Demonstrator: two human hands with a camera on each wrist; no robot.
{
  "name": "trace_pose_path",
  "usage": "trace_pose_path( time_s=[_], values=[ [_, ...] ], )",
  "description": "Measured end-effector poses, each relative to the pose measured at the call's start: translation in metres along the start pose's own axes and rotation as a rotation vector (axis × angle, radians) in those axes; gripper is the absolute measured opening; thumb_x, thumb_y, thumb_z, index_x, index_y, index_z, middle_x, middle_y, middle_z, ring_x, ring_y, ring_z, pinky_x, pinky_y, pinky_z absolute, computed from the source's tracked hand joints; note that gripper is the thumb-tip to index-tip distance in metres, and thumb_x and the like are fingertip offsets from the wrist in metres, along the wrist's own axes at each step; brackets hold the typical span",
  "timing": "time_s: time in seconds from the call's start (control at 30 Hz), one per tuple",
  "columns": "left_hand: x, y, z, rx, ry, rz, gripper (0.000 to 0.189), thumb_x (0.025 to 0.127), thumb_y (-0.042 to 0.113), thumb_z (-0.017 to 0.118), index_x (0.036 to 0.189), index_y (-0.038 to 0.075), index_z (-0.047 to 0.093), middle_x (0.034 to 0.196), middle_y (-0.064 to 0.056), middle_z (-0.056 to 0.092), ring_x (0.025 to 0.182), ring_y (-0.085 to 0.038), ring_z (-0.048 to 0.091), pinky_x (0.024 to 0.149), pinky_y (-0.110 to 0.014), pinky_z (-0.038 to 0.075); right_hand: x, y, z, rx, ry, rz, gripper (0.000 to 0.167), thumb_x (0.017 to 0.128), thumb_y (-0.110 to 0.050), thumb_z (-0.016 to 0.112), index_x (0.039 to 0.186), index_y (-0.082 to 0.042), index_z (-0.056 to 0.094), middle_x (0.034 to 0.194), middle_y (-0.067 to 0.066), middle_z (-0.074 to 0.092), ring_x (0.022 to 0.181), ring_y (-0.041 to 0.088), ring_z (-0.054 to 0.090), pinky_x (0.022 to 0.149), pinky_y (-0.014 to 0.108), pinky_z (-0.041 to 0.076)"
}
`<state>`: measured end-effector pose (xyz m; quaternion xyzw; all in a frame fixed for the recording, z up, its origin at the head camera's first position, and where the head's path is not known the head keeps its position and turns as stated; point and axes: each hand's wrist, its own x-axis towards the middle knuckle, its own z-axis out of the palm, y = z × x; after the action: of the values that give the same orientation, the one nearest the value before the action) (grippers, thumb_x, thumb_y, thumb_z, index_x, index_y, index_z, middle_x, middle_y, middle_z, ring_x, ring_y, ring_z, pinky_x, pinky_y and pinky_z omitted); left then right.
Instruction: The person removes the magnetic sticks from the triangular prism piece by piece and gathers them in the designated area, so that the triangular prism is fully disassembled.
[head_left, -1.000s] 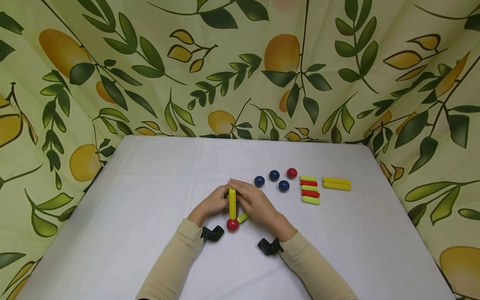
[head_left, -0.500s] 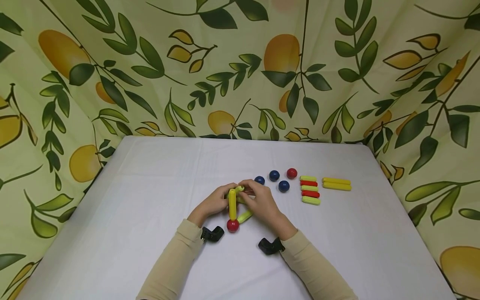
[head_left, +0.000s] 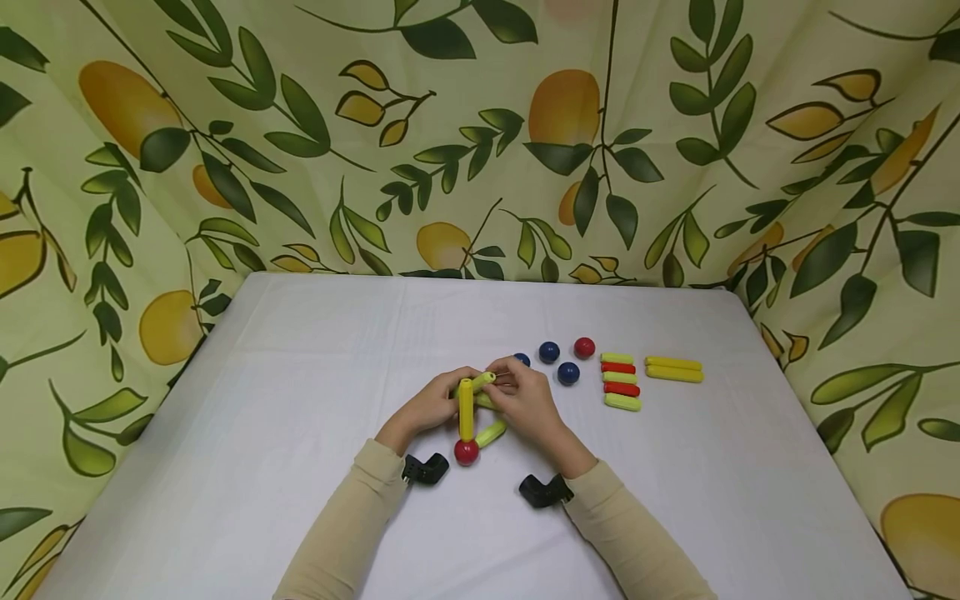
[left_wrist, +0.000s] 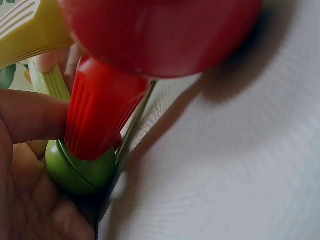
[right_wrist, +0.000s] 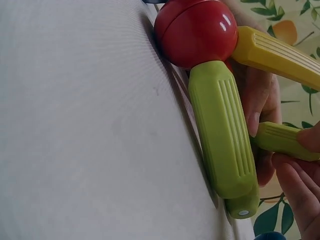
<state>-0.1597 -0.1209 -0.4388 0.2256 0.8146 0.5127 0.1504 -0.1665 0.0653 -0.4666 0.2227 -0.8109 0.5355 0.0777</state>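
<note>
A red ball (head_left: 467, 452) sits on the table with a yellow stick (head_left: 466, 410) standing up from it. A light green stick (right_wrist: 220, 130) and a red stick (left_wrist: 102, 112) also extend from this ball. The red stick meets a green ball (left_wrist: 82, 167), which my left hand (head_left: 433, 402) holds, its thumb against the red stick. Between thumb and fingers, my right hand (head_left: 527, 406) pinches another light green stick (head_left: 483, 381), slanting near the green ball. The end of one more light green stick (right_wrist: 243, 207) shows low in the right wrist view.
Right of the hands lie several blue balls (head_left: 568, 372), a second red ball (head_left: 584, 347), a column of short light green and red sticks (head_left: 621, 388), and two longer yellow sticks (head_left: 673, 374). A patterned curtain (head_left: 480, 167) surrounds the white table (head_left: 337, 325).
My right hand has drawn back a little to the right, its fingers now pinching the slanted light green stick, which has come into view. My left hand and the red ball have stayed nearly still.
</note>
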Motion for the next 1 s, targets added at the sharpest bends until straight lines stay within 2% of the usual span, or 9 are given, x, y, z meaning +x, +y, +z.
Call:
trace_pose_path(
  time_s=[0.17, 0.3, 0.4, 0.5, 0.53, 0.73, 1.0],
  values=[
    [0.0, 0.002, 0.0, 0.001, 0.008, 0.01, 0.039, 0.083, -0.008, 0.046, 0.12, -0.001, 0.057, 0.109, -0.019, 0.061, 0.091, -0.018, 0.05, 0.085, -0.032, 0.039, 0.001, 0.0, -0.001, 0.06, 0.002, 0.047, 0.02, 0.082, 0.001, 0.07, 0.099, 0.001, 0.06, 0.099, 0.017, 0.066, 0.088, 0.027, 0.07, 0.072, 0.022, 0.055],
    [0.0, 0.001, -0.001, 0.003, 0.01, 0.015, 0.039, 0.083, -0.008, 0.045, 0.12, -0.001, 0.057, 0.11, -0.019, 0.061, 0.092, -0.018, 0.05, 0.086, -0.032, 0.039, 0.002, -0.002, -0.003, 0.135, 0.006, 0.136, 0.02, 0.082, -0.001, 0.07, 0.1, 0.002, 0.059, 0.101, 0.019, 0.066, 0.089, 0.026, 0.069, 0.073, 0.024, 0.056],
    [0.005, -0.016, 0.0, -0.002, -0.002, 0.018, 0.04, 0.083, -0.009, 0.044, 0.121, -0.002, 0.056, 0.115, -0.02, 0.062, 0.098, -0.024, 0.054, 0.092, -0.037, 0.041, 0.005, -0.003, -0.007, 0.205, 0.029, 0.221, 0.021, 0.083, -0.003, 0.071, 0.099, 0.002, 0.058, 0.099, 0.019, 0.066, 0.086, 0.019, 0.069, 0.072, 0.023, 0.055],
    [0.011, -0.032, 0.002, -0.017, -0.004, 0.022, 0.043, 0.08, -0.011, 0.043, 0.12, -0.001, 0.056, 0.12, -0.018, 0.063, 0.108, -0.028, 0.056, 0.098, -0.041, 0.039, 0.009, -0.003, -0.012, 0.229, 0.044, 0.27, 0.022, 0.083, -0.004, 0.07, 0.1, 0.002, 0.057, 0.099, 0.018, 0.065, 0.084, 0.014, 0.068, 0.072, 0.02, 0.054],
    [0.013, -0.038, 0.002, -0.027, -0.006, 0.023, 0.044, 0.08, -0.012, 0.042, 0.12, 0.0, 0.057, 0.121, -0.016, 0.063, 0.111, -0.029, 0.055, 0.1, -0.043, 0.038, 0.01, -0.003, -0.015, 0.226, 0.041, 0.278, 0.024, 0.083, -0.004, 0.07, 0.102, 0.002, 0.057, 0.102, 0.018, 0.064, 0.086, 0.015, 0.067, 0.074, 0.02, 0.054],
    [0.015, -0.041, 0.004, -0.068, -0.009, 0.009, 0.05, 0.076, -0.012, 0.041, 0.12, 0.006, 0.058, 0.117, -0.008, 0.065, 0.112, -0.023, 0.056, 0.102, -0.042, 0.037, 0.011, 0.0, -0.032, 0.244, 0.028, 0.266, 0.032, 0.086, -0.004, 0.067, 0.115, 0.005, 0.056, 0.111, 0.018, 0.057, 0.091, 0.015, 0.065, 0.077, 0.018, 0.053],
    [0.015, -0.041, 0.006, -0.079, -0.014, -0.021, 0.052, 0.077, -0.012, 0.04, 0.121, 0.009, 0.058, 0.118, -0.006, 0.065, 0.11, -0.02, 0.057, 0.1, -0.04, 0.038, -0.004, 0.004, -0.06, 0.213, 0.034, 0.303, 0.028, 0.086, -0.006, 0.067, 0.111, 0.004, 0.058, 0.111, 0.019, 0.06, 0.09, 0.009, 0.063, 0.078, 0.017, 0.052]
  ],
)
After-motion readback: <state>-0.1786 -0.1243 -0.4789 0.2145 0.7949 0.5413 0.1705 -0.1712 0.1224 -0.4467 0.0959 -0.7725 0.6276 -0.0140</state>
